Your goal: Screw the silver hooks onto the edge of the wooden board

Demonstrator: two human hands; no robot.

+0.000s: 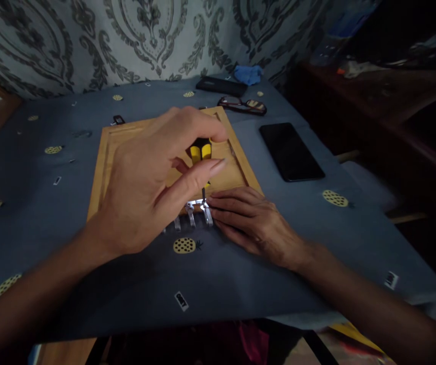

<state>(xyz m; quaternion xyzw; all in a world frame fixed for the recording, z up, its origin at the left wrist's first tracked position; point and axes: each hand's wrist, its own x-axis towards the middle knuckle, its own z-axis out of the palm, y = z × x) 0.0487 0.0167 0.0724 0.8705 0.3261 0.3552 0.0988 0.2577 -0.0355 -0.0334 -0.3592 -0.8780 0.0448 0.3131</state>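
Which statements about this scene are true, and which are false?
1. The left hand holds a yellow-and-black screwdriver. True.
2. Both hands grip the screwdriver. False: the right hand rests at one end of the shiny metal hook rack.
3. The rack is at the near edge of the pale wooden board. True.
4. The dark-framed glasses lie beyond the flat black phone. True.
5. The phone lies on the board. False: it lies on the blue-grey tablecloth.

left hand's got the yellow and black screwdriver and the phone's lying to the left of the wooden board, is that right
Not quite: the phone lies to the right of the wooden board, as the head view shows. The left hand does hold the yellow and black screwdriver.
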